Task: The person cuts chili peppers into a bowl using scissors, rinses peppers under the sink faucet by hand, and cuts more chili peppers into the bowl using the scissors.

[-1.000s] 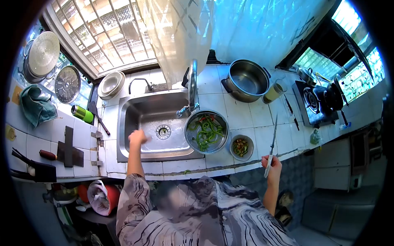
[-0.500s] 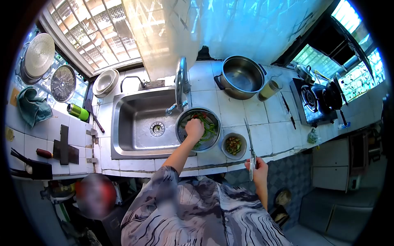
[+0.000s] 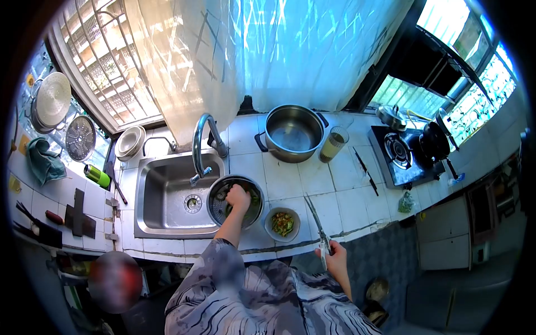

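Observation:
My left hand [image 3: 239, 199] reaches down into a round metal basin [image 3: 211, 213] beside the sink, its fingers curled. What they grip, if anything, is hidden; some green vegetables [image 3: 255, 201] show around the hand in the shadowed basin. My right hand [image 3: 336, 261] is closed round the handles of a pair of scissors [image 3: 317, 220] at the counter's front edge. The long blades point away from me and lie nearly together. Between the two hands stands a small bowl [image 3: 268, 228] of cut green and reddish pieces [image 3: 282, 224].
A steel sink [image 3: 167, 228] with a tap [image 3: 198, 131] lies left. Behind the basin are a large pot [image 3: 293, 134] and a glass of cloudy liquid [image 3: 334, 145]. A thin dark stick-like utensil [image 3: 365, 170] and a gas stove [image 3: 397, 153] are to the right.
The view has tilted up and turned right. My left hand has shifted within the basin, where less green shows now. My right hand keeps its hold on the scissors.

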Demonstrator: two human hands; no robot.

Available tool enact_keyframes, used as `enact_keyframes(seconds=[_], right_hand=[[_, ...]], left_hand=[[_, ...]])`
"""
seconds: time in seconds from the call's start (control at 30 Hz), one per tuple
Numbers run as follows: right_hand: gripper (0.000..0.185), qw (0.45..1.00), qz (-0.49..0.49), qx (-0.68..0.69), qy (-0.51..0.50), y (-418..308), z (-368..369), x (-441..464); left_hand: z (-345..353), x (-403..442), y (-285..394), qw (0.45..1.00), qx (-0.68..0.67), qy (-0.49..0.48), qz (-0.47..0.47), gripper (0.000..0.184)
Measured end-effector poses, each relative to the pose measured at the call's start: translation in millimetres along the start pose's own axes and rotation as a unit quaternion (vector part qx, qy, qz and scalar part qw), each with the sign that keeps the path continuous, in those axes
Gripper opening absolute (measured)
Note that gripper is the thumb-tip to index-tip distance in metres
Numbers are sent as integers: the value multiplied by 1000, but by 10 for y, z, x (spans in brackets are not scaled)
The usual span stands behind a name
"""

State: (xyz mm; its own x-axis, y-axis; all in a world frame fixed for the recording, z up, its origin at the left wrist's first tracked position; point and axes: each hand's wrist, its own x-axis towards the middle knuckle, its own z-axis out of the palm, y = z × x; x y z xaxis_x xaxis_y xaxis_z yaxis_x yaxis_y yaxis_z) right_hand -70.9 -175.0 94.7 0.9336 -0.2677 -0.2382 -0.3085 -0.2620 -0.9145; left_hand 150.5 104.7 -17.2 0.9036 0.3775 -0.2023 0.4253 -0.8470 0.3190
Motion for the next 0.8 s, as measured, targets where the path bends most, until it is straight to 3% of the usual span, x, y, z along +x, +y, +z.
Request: enact_keyframes(seconds=[0.2,0.33,0.47,0.53,0.6,0.67,0.77,0.8], right_hand=[[27,996,-55,-71,-28,21,-349,199],[29,995,-42,-75,-46,173,-612,302],[27,993,-51,-59,-93,393,-793,454],[23,992,-39,-34,-119,511,-824,577],[20,987,-42,-42,-147,497,-805,672],[28,986,-71,-25,-146,457,-714,743],[28,984,-87,-33,-155,394,-543,773],[28,982,-93,-37,-157,361,-483,785]], left_hand=[[91,-18,97,999,5,19,-27,29],[42,-110,121,997,-22,51,-44,25],[215,10,-92,957,-268,103,-40,29],[269,53,-167,906,-418,59,-28,24],[116,0,-229,820,-563,-73,-66,20],[86,13,-335,792,-604,-83,-41,16],[-39,-18,-419,655,-726,-199,-66,11],[-107,-22,-431,655,-728,-193,-65,11]])
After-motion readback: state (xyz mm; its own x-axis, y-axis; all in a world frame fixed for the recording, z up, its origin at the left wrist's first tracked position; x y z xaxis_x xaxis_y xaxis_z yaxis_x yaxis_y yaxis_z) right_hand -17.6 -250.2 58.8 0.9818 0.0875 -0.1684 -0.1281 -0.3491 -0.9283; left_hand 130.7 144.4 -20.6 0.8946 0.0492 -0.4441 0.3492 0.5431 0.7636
